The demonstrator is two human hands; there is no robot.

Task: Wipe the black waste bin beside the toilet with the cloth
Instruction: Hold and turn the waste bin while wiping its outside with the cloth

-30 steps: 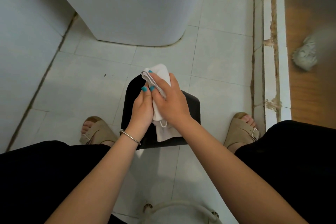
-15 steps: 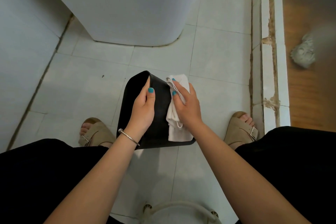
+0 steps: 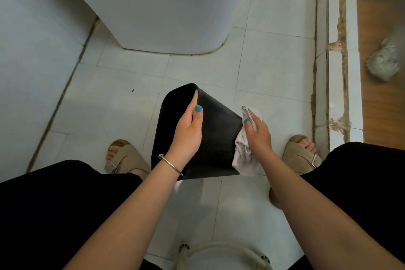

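The left hand [image 3: 188,136] grips the upper left edge of the black waste bin [image 3: 217,138], fingers hooked over the edge and thumb flat on the wall. The bin is held tilted above the tiled floor [image 3: 122,103], between the person's feet. Its long axis runs from near the knees away and to the left; which end is open cannot be told. The right hand [image 3: 258,136] holds the white cloth [image 3: 243,155] bunched against the bin's right wall. Step in hand: wiping that wall. The next move probably calls for turning the bin to an unwiped face.
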